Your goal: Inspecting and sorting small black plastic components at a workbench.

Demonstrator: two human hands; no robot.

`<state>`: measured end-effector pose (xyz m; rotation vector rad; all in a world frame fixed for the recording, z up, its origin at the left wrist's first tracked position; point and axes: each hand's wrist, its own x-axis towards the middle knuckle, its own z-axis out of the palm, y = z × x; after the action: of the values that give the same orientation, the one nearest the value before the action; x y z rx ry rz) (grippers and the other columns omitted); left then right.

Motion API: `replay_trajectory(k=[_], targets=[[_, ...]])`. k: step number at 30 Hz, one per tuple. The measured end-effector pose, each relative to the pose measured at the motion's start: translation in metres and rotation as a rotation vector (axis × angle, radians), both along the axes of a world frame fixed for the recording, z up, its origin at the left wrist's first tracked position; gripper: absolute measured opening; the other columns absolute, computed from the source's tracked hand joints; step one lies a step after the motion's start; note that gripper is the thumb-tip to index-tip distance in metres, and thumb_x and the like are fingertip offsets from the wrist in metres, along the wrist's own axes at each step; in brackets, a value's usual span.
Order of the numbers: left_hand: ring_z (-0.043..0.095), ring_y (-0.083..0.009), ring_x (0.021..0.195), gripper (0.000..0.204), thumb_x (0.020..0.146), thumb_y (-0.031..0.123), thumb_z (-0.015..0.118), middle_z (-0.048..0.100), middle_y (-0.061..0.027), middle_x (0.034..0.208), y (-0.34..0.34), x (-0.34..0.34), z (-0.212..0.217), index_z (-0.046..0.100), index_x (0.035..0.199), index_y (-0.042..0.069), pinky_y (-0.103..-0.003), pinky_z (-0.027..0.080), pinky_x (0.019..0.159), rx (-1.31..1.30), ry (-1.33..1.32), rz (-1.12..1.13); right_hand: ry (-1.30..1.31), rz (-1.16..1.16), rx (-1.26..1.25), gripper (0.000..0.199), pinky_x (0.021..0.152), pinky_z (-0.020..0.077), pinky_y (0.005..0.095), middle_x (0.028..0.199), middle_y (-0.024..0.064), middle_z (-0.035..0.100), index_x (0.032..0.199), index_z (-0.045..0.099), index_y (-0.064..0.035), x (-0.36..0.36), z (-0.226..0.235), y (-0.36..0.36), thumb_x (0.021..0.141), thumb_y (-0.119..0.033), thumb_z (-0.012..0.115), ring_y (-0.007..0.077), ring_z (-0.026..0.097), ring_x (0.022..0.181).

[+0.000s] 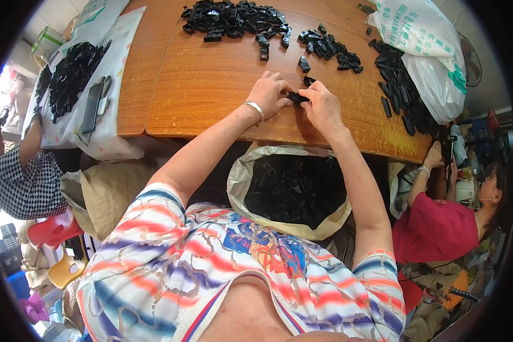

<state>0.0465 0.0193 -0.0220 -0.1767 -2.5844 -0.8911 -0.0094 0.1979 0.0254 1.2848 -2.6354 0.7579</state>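
Black plastic part [297, 97] between both hands

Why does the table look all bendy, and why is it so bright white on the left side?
In the head view, the fisheye lens curves the wooden table edges toward the dark round rim; daylight at the left edge washes out to white; the hands, left hand and right hand, look sharp on a small black part.

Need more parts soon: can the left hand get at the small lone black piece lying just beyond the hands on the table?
Probably yes. The lone black piece lies on bare wood just beyond the left hand, nothing between them, though both hands now pinch a black part.
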Motion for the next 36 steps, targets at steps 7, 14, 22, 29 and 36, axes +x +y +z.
replay_trajectory(k=[7, 14, 22, 29, 36], targets=[[0.052, -0.0291, 0.099, 0.024, 0.071, 0.018, 0.077, 0.061, -0.0079, 0.096, 0.002, -0.002, 0.001, 0.072, 0.093, 0.010, -0.037, 0.046, 0.090, -0.004, 0.002, 0.023, 0.130, 0.014, 0.015, 0.015, 0.068, 0.0517, 0.0429, 0.093, 0.0127, 0.056, 0.097, 0.065, -0.0043, 0.011, -0.007, -0.003, 0.083, -0.004, 0.062, 0.0335, 0.063, 0.080], [0.052, -0.0301, 0.099, 0.021, 0.071, 0.019, 0.076, 0.062, -0.0074, 0.095, 0.000, -0.002, -0.005, 0.072, 0.090, 0.012, -0.038, 0.045, 0.091, -0.001, 0.047, 0.001, 0.110, 0.007, 0.010, 0.016, 0.067, 0.0506, 0.0446, 0.095, 0.0165, 0.053, 0.101, 0.059, -0.0021, 0.016, -0.015, 0.000, 0.085, -0.004, 0.058, 0.0384, 0.061, 0.078], [0.052, -0.0305, 0.101, 0.022, 0.071, 0.020, 0.075, 0.061, -0.0076, 0.096, 0.002, -0.002, -0.003, 0.072, 0.091, 0.012, -0.038, 0.045, 0.091, -0.023, 0.049, 0.011, 0.347, -0.003, 0.069, 0.033, 0.072, 0.0530, 0.0389, 0.099, 0.0134, 0.056, 0.113, 0.061, 0.0004, 0.020, -0.030, -0.003, 0.081, -0.009, 0.064, 0.0314, 0.059, 0.092], [0.063, -0.0257, 0.089, 0.026, 0.078, 0.020, 0.074, 0.064, -0.0107, 0.099, -0.050, -0.010, 0.006, 0.066, 0.097, 0.005, -0.036, 0.052, 0.078, 0.287, -0.034, -0.043, -0.122, 0.166, 0.039, 0.026, 0.072, 0.0529, 0.0417, 0.092, 0.0150, 0.061, 0.101, 0.068, -0.0064, 0.090, 0.001, 0.047, 0.077, -0.015, 0.073, 0.0353, 0.063, 0.083], [0.056, -0.0258, 0.098, 0.043, 0.072, 0.032, 0.081, 0.062, -0.0062, 0.097, -0.055, -0.052, 0.015, 0.055, 0.099, 0.010, -0.039, 0.049, 0.081, 0.099, -0.008, 0.565, -0.092, 0.296, 0.007, 0.014, 0.068, 0.0517, 0.0414, 0.086, 0.0139, 0.062, 0.087, 0.068, -0.0053, 0.045, 0.009, 0.006, 0.078, -0.016, 0.071, 0.0331, 0.063, 0.076]])
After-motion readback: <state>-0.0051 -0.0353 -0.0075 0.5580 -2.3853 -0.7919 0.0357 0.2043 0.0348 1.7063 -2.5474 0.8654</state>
